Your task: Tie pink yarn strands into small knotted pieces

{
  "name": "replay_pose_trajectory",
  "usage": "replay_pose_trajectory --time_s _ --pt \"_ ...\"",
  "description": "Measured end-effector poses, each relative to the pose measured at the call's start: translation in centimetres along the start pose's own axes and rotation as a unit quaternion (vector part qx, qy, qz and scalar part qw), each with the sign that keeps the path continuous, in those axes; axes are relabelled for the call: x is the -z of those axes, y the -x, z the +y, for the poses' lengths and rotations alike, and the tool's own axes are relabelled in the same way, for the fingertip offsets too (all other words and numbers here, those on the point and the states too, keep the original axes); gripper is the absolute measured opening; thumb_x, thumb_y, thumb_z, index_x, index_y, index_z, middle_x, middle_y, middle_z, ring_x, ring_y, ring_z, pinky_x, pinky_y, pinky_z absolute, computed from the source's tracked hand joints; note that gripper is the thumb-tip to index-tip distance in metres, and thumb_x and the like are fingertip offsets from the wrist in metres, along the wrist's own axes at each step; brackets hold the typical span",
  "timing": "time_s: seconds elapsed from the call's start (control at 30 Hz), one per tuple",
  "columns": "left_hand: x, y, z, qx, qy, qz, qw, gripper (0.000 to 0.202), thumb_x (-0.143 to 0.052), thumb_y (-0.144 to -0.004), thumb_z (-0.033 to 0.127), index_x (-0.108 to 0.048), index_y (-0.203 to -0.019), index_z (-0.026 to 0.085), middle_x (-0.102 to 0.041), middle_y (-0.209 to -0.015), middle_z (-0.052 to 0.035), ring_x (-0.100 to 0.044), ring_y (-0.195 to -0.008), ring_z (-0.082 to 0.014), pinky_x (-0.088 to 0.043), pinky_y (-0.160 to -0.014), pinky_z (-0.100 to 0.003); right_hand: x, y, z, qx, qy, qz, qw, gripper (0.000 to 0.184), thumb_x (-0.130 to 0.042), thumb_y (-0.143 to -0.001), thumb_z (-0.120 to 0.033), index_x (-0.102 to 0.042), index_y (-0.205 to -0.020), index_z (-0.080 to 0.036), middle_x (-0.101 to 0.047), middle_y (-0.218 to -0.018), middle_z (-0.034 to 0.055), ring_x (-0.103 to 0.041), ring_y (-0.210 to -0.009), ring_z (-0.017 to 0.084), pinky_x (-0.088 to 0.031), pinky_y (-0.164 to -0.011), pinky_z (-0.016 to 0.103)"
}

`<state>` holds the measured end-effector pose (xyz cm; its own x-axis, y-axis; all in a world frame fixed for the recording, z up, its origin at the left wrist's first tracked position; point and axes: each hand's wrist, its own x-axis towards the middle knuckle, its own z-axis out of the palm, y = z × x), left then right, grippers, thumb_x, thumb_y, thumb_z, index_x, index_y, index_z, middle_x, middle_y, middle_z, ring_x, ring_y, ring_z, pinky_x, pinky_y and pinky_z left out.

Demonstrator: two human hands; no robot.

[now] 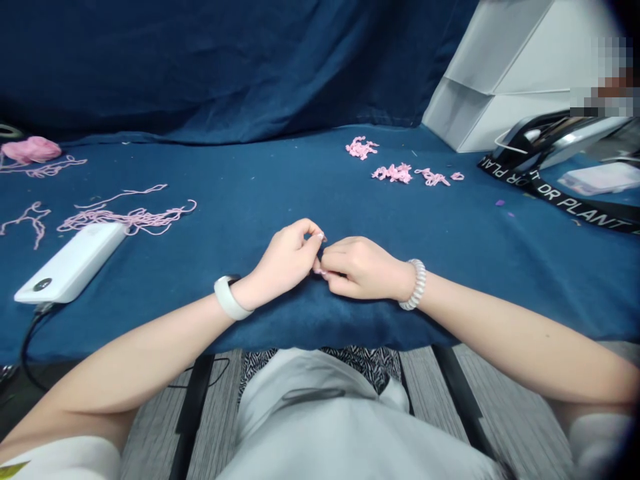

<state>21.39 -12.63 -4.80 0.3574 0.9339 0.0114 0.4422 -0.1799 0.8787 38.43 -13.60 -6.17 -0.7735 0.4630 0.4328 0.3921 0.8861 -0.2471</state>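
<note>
My left hand [287, 260] and my right hand [357, 267] meet near the front edge of a table draped in blue cloth [250, 200]. Both are curled into pinches, fingertips touching each other. Whatever lies between the fingertips is too small to make out. A white band sits on my left wrist and a pale bead bracelet on my right wrist. Small knotted pink yarn pieces [395, 172] lie beyond my right hand, well apart from it.
A white power bank [75, 261] with a cable lies at the left. Loose pink yarn strands [125, 217] and a pink yarn ball [31, 149] are behind it. A white paper bag [500, 73] and a black lettered strap [565, 197] sit at the right.
</note>
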Motion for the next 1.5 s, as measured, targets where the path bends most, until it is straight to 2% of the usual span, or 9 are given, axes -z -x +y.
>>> replay_pose_trajectory --time_s 0.2,0.43,0.7,0.83,0.97,1.13,1.27,1.37,1.5 --pt "-0.3 0.1 -0.1 0.027 0.127 0.023 0.991 0.019 -0.040 -0.090 0.035 -0.047 -0.099 0.020 -0.058 -0.053 0.0028 -0.051 -0.043 -0.0075 -0.043 -0.045 -0.015 0.3 -0.1 0.3 -0.026 -0.028 0.023 0.999 0.018 -0.046 -0.081 -0.013 -0.046 -0.063 -0.015 -0.048 -0.060 -0.0009 -0.040 -0.055 0.009 -0.032 -0.060 0.023" --pt "-0.2 -0.1 0.1 0.110 0.091 0.008 0.990 0.017 -0.042 -0.089 0.029 -0.037 -0.103 0.021 -0.059 -0.057 0.0038 -0.053 -0.047 -0.0094 -0.045 -0.047 -0.017 0.1 -0.2 0.4 -0.022 -0.020 0.022 0.999 0.014 -0.046 -0.079 -0.012 -0.048 -0.066 -0.015 -0.048 -0.060 -0.0002 -0.040 -0.056 0.010 -0.032 -0.060 0.024" --pt "0.3 0.8 0.6 -0.112 -0.064 0.069 0.989 0.026 -0.038 -0.093 0.038 -0.056 -0.100 0.020 -0.059 -0.058 0.0023 -0.057 -0.056 -0.0071 -0.040 -0.060 -0.016 -0.3 -0.3 0.3 0.010 0.034 0.021 0.999 0.019 -0.045 -0.082 -0.017 -0.053 -0.065 -0.015 -0.055 -0.061 0.0028 -0.044 -0.057 0.012 -0.035 -0.063 0.026" --pt "0.4 0.4 0.6 -0.072 0.093 0.052 0.992 0.034 -0.033 -0.094 0.041 -0.055 -0.109 0.020 -0.053 -0.048 0.0037 -0.053 -0.045 -0.0085 -0.040 -0.051 -0.017 -0.1 -0.3 0.3 0.014 0.055 0.050 0.997 0.019 -0.045 -0.082 -0.016 -0.051 -0.064 -0.016 -0.052 -0.060 0.0021 -0.042 -0.057 0.012 -0.035 -0.062 0.026" --pt "0.8 -0.1 0.5 -0.058 0.157 0.117 0.979 0.032 -0.040 -0.091 0.039 -0.060 -0.106 0.020 -0.044 -0.044 0.0054 -0.042 -0.038 -0.0062 -0.033 -0.043 -0.017 0.0 -0.2 0.2 0.021 0.047 0.036 0.998 0.022 -0.046 -0.083 -0.016 -0.048 -0.061 -0.016 -0.049 -0.059 0.0010 -0.040 -0.055 0.011 -0.034 -0.062 0.027" --pt "0.9 0.2 0.6 -0.106 0.113 0.073 0.985 0.023 -0.051 -0.086 0.034 -0.064 -0.092 0.016 -0.059 -0.065 0.0004 -0.056 -0.061 -0.0066 -0.044 -0.058 -0.015 0.2 -0.1 0.0 -0.047 -0.115 0.076 0.989 0.026 -0.049 -0.085 -0.018 -0.048 -0.060 -0.014 -0.048 -0.057 -0.0003 -0.041 -0.055 0.008 -0.036 -0.059 0.023" --pt "1.1 0.5 0.8 -0.124 0.072 0.012 0.990 0.021 -0.060 -0.081 0.033 -0.066 -0.088 0.014 -0.067 -0.087 -0.0045 -0.060 -0.079 -0.0100 -0.047 -0.071 -0.017 1.2 -0.1 0.1 -0.176 -0.295 0.120 0.932 0.027 -0.054 -0.087 -0.026 -0.056 -0.064 -0.013 -0.055 -0.058 0.0000 -0.047 -0.053 0.007 -0.038 -0.056 0.021" --pt "1.2 0.5 0.8 -0.121 0.074 -0.016 0.990 0.021 -0.062 -0.079 0.031 -0.066 -0.090 0.013 -0.067 -0.088 -0.0050 -0.060 -0.079 -0.0105 -0.047 -0.072 -0.018 1.7 0.0 0.3 -0.219 -0.368 0.136 0.893 0.029 -0.057 -0.086 -0.032 -0.057 -0.065 -0.012 -0.057 -0.059 0.0005 -0.048 -0.052 0.007 -0.040 -0.053 0.020" --pt "1.2 0.5 0.8 -0.100 0.108 -0.017 0.989 0.019 -0.065 -0.077 0.030 -0.064 -0.084 0.012 -0.065 -0.081 -0.0039 -0.057 -0.072 -0.0085 -0.045 -0.065 -0.017 1.8 0.0 0.4 -0.222 -0.378 0.140 0.888 0.031 -0.059 -0.085 -0.035 -0.058 -0.065 -0.012 -0.058 -0.060 0.0012 -0.048 -0.052 0.007 -0.040 -0.053 0.021"
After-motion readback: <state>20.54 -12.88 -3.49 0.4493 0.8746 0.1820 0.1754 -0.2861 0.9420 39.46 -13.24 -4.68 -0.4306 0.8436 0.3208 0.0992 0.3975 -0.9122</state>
